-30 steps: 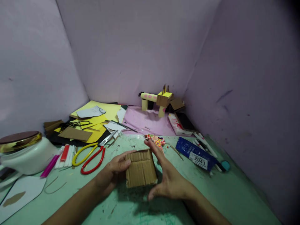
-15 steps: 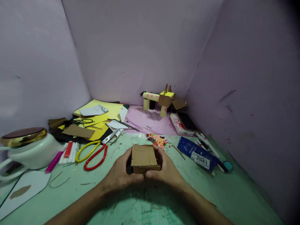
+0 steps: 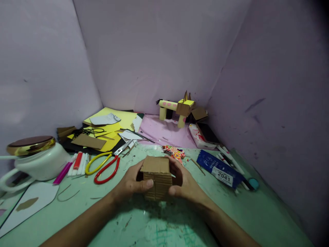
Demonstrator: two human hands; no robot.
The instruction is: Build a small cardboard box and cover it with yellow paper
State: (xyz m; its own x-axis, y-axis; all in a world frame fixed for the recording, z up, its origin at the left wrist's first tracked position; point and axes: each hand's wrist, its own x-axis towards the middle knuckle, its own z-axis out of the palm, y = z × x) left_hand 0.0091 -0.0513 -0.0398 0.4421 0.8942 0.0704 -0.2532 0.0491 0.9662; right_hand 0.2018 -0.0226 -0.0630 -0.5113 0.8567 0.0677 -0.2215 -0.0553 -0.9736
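A small brown cardboard box (image 3: 158, 185) is between my two hands, low in the middle of the view, with its top and its ridged front face showing. My left hand (image 3: 128, 182) grips it from the left, the thumb lying across the front face. Around the right side curls my right hand (image 3: 187, 184), its thumb at the front right edge and its fingers partly hidden behind the box. Just beyond the box lies a colourful patterned piece (image 3: 175, 153). Scissors (image 3: 108, 166) with one yellow and one red handle rest to the left of my hands.
Left stand a white teapot-like vessel (image 3: 43, 163) and several markers (image 3: 77, 164). Yellow paper (image 3: 113, 118) and cardboard scraps (image 3: 88, 141) lie behind. A spotted yellow toy animal (image 3: 169, 105) stands at the back. On the right are a blue packet (image 3: 217, 168) and a phone-like slab (image 3: 207, 133).
The box has tipped so that its ridged front face now shows. My left thumb has moved onto that face and my right thumb has shifted right. The view has shifted slightly.
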